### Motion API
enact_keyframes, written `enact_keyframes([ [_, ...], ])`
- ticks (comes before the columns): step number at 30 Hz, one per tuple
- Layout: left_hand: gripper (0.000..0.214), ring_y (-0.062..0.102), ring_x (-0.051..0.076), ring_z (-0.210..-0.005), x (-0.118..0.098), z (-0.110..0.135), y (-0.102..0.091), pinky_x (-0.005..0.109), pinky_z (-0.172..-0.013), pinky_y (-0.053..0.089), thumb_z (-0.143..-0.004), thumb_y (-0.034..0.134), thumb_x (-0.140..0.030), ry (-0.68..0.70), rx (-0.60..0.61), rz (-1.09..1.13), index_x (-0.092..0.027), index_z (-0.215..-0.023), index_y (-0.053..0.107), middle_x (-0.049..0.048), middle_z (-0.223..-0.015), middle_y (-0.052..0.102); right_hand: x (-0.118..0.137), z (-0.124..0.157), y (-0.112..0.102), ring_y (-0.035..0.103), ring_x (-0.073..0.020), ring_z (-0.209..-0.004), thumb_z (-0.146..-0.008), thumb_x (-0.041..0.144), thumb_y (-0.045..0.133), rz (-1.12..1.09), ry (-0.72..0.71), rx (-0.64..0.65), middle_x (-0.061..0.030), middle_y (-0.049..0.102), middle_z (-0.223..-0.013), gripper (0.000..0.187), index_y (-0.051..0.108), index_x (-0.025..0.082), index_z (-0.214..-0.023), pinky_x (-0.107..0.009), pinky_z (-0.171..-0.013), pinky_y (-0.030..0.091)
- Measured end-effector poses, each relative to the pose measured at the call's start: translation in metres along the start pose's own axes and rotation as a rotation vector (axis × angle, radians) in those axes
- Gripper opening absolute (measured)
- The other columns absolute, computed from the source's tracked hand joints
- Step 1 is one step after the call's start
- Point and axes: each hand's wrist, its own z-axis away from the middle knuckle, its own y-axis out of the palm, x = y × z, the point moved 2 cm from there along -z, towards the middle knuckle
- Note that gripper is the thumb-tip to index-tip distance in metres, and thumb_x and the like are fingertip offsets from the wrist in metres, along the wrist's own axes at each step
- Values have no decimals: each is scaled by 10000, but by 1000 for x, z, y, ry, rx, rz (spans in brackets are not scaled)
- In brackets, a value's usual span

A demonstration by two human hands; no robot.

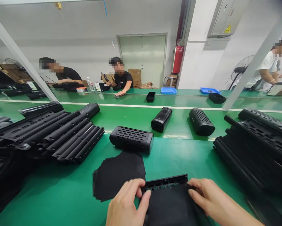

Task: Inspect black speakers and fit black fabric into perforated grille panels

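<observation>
Close in front of me lies a black slotted plastic casing panel [182, 179], its hollow side up, with a black sheet [169, 205] lying inside it. My left hand [128, 202] grips the left edge of the panel, thumb over the sheet's side and fingers at the far corner. At the far right corner, my right hand [209, 196] pinches the panel's edge between thumb and fingers. Row holes show along its raised far wall. Beside my left hand rests a loose stack of thin black sheets [118, 175].
Slotted panels are piled at left [67, 135] and right [244, 160]. Black perforated housings [131, 138] stand beyond the sheets and on the green conveyor belt [127, 116]. Across it, a person [122, 78] reaches onto the far table; other people sit or stand along it. Blue trays [168, 90] lie there.
</observation>
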Motion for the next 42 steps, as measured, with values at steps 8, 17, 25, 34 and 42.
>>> enact_keyframes([
  [8,232,717,292,-1076,11,-9,12,363,-813,551,-958,688,-386,-14,60,-62,-323,-1176,738,32,-1186,740,-15,4,2,667,-274,-1202,-1121,472,362,158,-121,-138,-30,718,-1272,392,703,323,-1243,-421,-1015,464],
  [17,98,688,292,-1039,12,-14,17,364,-818,550,-971,662,-320,-13,63,32,-307,-1026,742,41,-1100,714,-24,-16,-4,586,-227,-815,-1013,515,529,149,6,-303,-23,656,-1050,267,522,282,-1143,-380,-752,431],
  [25,216,655,298,-1054,19,-15,16,382,-898,563,-1034,616,-436,-22,27,149,-317,-958,779,65,-1071,715,-16,-20,-5,541,-232,-845,-1006,506,540,63,-68,-328,-22,617,-940,255,556,257,-954,-365,-752,376],
  [34,389,593,197,-725,-3,-26,-4,284,-652,449,-992,663,-648,-186,70,390,-271,-965,753,2,-837,673,-6,-28,-7,483,-190,-831,-1089,621,520,-273,-151,-251,15,531,-879,383,516,244,-1021,-315,-729,388],
  [42,391,642,193,-818,-11,-23,-5,243,-721,504,-919,731,-625,-302,103,605,-254,-1040,761,3,-904,704,-6,-24,-8,479,-181,-860,-1096,548,598,-348,-187,-179,22,521,-910,317,608,236,-1149,-303,-751,385],
])
